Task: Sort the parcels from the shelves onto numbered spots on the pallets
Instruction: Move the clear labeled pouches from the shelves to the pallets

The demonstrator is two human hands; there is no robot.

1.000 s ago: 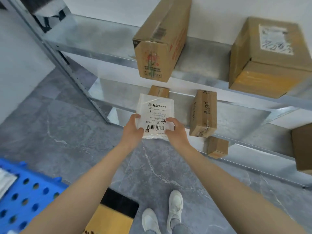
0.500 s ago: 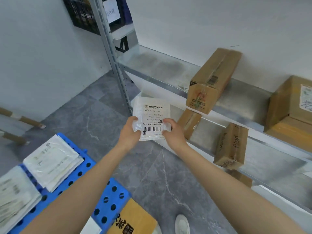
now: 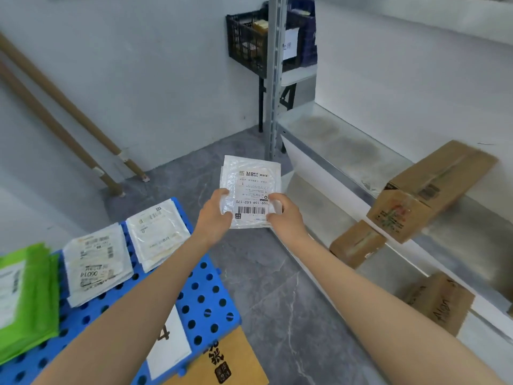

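Nearest the wearer, a flat brown cardboard sheet printed with black characters is lying against the near right corner of the blue pallet, a hard plastic slab pierced with round holes. A white number card is sitting on the pallet's near part, half hidden by the left forearm. Farther along the pallet, soft green bags are lying stacked at its left, with two piles of flat white bags beside them. Past the pallet's far right corner, over the grey stone floor, both hands are holding up the parcel: a thin, glossy, crinkled white plastic bag, roughly rectangular, its long axis running away from the person. Its label is facing up, barcode end nearest and print upside down. The left hand is gripping the near left edge with curled fingers, and the right hand is pinching the near right edge. Right of the pallet, metal shelves are carrying brown cardboard boxes. Beyond the pallet, cardboard tubes are leaning on the white wall, and a black mesh crate is sitting farthest off.
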